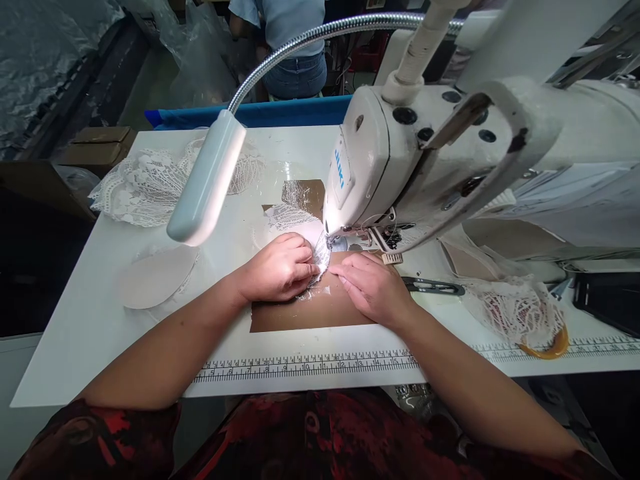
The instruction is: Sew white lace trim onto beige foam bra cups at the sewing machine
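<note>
A white lace-covered piece with a smooth pale pink inside [311,230], shaped like a bra cup, lies under the needle end of a white sewing machine [370,153]. My left hand [285,267] is closed on its near edge, thumb and fingers pinching the lace border. On the other side, my right hand [373,283] rests palm down on a brown sheet [295,317], its fingers stretched toward the lace edge. The fingertips are beside the piece; whether they touch it is hard to see.
A lamp [207,180] on a bent metal neck overhangs the left. Lace pieces [145,187] and an oval pad [157,277] lie left. Black thread snips [433,287], more lace [520,310] and an amber ring [550,347] are right. A ruler strip [305,365] edges the table. Another person sits beyond.
</note>
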{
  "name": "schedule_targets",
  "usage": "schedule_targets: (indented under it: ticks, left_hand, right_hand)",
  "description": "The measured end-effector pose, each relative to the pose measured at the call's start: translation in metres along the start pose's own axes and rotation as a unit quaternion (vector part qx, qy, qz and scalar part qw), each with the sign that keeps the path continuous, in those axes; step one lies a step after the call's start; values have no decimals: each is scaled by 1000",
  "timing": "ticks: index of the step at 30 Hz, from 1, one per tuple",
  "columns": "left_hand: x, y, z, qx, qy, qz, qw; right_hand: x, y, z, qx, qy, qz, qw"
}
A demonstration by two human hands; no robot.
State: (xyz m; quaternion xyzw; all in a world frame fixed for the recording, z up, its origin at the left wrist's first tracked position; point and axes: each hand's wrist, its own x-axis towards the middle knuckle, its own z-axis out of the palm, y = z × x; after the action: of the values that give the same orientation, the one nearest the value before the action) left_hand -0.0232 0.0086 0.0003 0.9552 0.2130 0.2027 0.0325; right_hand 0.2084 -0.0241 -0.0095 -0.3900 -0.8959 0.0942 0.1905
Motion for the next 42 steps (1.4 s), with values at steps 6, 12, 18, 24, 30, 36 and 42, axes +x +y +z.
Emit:
schedule_targets:
  ticks: [6,12,18,24,30,36,42]
  left_hand:
    - [1,4,-2,-12,12,-66,998]
    - [4,6,-3,-59,5,-122,991]
    - [5,7,0,-56,-25,-138,988]
    - [6,12,-2,-31,-34,-153,987]
    - [4,11,-1,-11,-16,-132,991]
    - [3,14,-5,-15,-49,-95,994]
    - [5,18,-2,12,-29,-62,998]
  right_hand:
    - [0,0,1,20,18,-4,1000]
    - [-1,0,1,9,6,1,1000]
    - [1,-2,0,13,9,3,1000]
    - [1,-3,0,13,16,-1,1000]
    - [1,-1,1,7,19,-3,1000]
    - [0,-1,1,22,23,-3,999]
    - [3,-5,1,37,61,20,997]
